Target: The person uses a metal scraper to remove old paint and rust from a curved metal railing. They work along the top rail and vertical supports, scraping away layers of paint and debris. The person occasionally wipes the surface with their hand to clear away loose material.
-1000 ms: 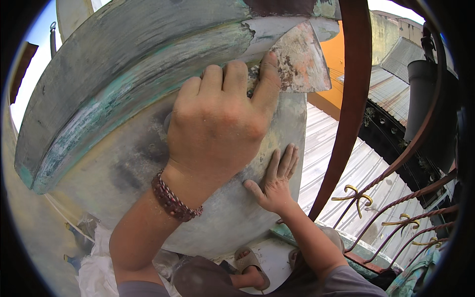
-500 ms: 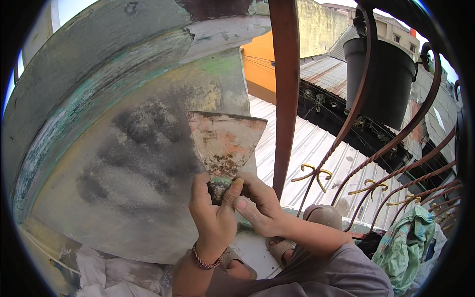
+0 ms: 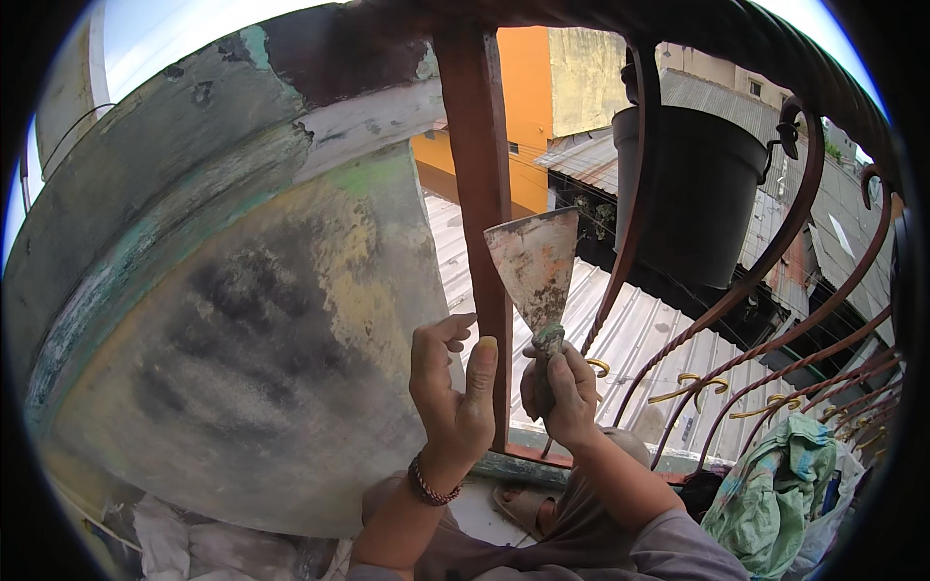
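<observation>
My right hand (image 3: 564, 389) is closed round the worn green handle of a scraper (image 3: 538, 271). Its broad blade points up and is stained with rust and pale residue. To the left of the scraper, my left hand (image 3: 453, 389) is raised with the thumb up and the fingers loosely curled and apart, holding nothing. A braided bracelet circles that wrist. Behind and left of this hand stands a curved wall panel (image 3: 262, 358), grey with dark smudges and yellowish patches.
A brown metal post (image 3: 475, 174) rises close beyond my hands. Twisted railing bars (image 3: 722, 324) curve along the right, with a black pot (image 3: 693, 189) hanging there. A green sack (image 3: 775, 484) lies at the lower right, and pale sacks (image 3: 208, 547) at the lower left.
My left hand has let go of the scraper. My right hand now grips its handle and has moved it right, away from the panel. The view has shifted right.
</observation>
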The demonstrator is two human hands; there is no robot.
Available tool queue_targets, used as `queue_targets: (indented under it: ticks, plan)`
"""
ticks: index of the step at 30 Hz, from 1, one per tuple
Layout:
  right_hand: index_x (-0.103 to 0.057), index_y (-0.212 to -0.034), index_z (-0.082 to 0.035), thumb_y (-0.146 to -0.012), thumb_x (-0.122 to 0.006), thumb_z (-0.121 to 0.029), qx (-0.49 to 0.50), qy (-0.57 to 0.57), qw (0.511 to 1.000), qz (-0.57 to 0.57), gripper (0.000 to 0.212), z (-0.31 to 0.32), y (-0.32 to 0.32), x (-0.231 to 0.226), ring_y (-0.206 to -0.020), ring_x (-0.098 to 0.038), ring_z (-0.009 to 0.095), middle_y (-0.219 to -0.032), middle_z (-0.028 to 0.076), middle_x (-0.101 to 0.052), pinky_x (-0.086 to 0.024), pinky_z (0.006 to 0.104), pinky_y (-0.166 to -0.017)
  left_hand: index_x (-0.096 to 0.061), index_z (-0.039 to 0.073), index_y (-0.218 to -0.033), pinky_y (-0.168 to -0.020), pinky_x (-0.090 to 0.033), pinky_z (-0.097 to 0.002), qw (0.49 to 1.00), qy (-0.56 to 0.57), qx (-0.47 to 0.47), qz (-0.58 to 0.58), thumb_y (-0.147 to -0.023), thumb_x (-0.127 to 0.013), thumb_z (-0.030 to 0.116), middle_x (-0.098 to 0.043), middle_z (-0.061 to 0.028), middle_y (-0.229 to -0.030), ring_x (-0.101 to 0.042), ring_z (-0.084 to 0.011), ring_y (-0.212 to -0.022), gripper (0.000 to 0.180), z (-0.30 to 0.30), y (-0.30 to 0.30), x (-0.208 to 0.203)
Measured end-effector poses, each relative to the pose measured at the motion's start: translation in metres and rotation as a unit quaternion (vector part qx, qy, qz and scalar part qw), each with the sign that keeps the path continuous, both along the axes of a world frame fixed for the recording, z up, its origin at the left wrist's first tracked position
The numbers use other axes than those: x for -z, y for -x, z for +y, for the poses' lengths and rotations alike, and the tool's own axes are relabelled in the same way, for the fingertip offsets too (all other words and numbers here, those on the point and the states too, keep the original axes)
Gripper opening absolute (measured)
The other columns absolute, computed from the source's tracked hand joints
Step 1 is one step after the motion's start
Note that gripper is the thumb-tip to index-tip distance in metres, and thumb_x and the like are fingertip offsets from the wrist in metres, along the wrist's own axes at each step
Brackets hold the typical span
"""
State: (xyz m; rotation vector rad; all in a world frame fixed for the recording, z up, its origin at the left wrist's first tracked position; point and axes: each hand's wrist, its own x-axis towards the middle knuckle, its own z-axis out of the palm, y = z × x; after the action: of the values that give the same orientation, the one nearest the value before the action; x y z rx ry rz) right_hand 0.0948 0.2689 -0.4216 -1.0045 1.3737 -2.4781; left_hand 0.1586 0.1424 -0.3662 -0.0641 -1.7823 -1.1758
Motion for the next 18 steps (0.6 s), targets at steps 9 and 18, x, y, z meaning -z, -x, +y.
queue_targets:
  ticks: [9, 18]
  plan:
    - [-0.057, -0.108, -0.003, -0.105, -0.042, -0.038, -0.055, 0.032, 0.99, -0.126, 0.039, -0.028, 0.063, -0.029, -0.039, -0.043, 0.008, -0.06, 0.003, -0.053, -0.031, 0.0213, -0.035, -0.028, 0.001, -0.146, -0.102, -0.036, -0.0339, 0.971, -0.112, 0.207, -0.043, -0.1, -0.056, 0.037, -0.047, -0.0083, -0.129, -0.044, -0.0158, -0.114, 0.064, -0.007, 0.047, 0.03]
    - [-0.061, -0.105, 0.001, -0.101, -0.057, -0.028, -0.018, -0.01, 1.0, -0.016, 0.03, -0.062, 0.105, -0.057, -0.049, -0.042, 0.005, -0.062, -0.001, -0.05, -0.034, 0.0221, -0.044, -0.038, 0.0, -0.137, -0.095, -0.043, -0.0359, 0.977, -0.126, 0.143, -0.091, -0.102, -0.047, 0.045, -0.054, -0.0115, -0.121, -0.055, -0.0211, -0.105, 0.058, -0.007, 0.051, 0.043]
